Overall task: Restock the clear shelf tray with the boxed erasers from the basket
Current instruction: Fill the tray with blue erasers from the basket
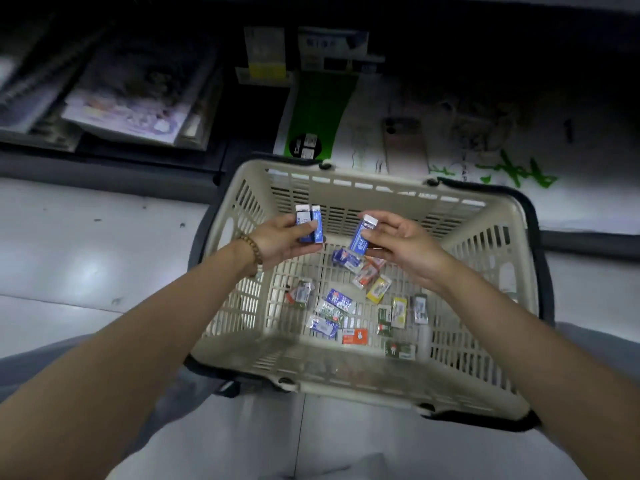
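We note the left hand [282, 242] gripping two blue-and-white boxed erasers [309, 226], the right hand [403, 242] pinching a third eraser [362, 236], both over the beige basket [346, 176]. Box print is too blurred to read; assorted packets [337, 301] lie on the basket floor.

Nothing legible in frame. Blue eraser boxes [309, 225] at centre: print on the faces, too blurred to read. Orange packet [355, 336] in the basket [346, 174]: white rabbit logo, lettering unreadable. White sheet [571, 209] at upper right: green brush-style characters [512, 171], can't make them out. Shelf tags [265, 53] at top centre: blurred. Black round sticker [304, 147] above the basket: unreadable.
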`<state>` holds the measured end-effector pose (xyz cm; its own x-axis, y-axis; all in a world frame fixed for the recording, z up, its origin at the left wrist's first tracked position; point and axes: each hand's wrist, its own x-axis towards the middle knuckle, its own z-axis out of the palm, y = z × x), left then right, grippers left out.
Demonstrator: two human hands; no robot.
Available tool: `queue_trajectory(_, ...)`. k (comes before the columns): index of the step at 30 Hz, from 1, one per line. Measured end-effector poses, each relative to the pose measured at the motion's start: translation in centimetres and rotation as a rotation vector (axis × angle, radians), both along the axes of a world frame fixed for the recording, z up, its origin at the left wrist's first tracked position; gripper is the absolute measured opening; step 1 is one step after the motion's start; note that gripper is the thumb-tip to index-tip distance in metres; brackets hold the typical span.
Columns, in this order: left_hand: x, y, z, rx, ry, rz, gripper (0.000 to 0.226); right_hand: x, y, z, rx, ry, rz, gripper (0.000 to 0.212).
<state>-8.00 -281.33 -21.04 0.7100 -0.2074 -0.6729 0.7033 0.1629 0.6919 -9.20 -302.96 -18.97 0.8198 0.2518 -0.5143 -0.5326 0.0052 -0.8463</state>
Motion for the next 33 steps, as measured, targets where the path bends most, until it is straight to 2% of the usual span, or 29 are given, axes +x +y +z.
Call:
queue_trajectory(3,0.5,0.7,6.2,-0.030,-0.075,-0.028,0.019,1.9,0.9,6.5,0.005,-0.170,-0.010,0.025)
queue_trajectory(7,1.8,2.6,14.3,0.065,-0.200,0.014,0.007,3.3,2.5,14.8,-0.098,-0.426,0.095,0.018)
queue_trajectory(10,2.9,3.6,20.0,0.128,-0.311,0.072,0.003,4.2,3.0,20.0,-0.104,-0.557,0.086,0.014)
queue_trajectory(14,3.9,4.1,25.1,0.112,-0.464,0.156,0.005,5.4,3.2,24.8,-0.096,-0.675,0.064,0.005)
queue_trajectory(19,4.8,5.0,27.4,-0.045,-0.539,0.327,0.015,8.0,4.0,27.8,-0.131,-0.796,-0.020,0.009)
queue_trajectory(25,6.5,6.3,27.6,-0.010,-0.547,0.394,0.027,11.4,5.3,28.6,-0.208,-0.938,-0.023,0.007)
queue_trajectory(29,7.4,7.2,27.2,-0.008,-0.524,0.410,0.027,14.4,6.2,28.3,-0.364,-1.001,0.021,0.010)
queue_trajectory(33,8.2,7.7,26.9,0.006,-0.521,0.411,0.019,16.3,7.3,27.6,-0.574,-0.967,0.092,0.017)
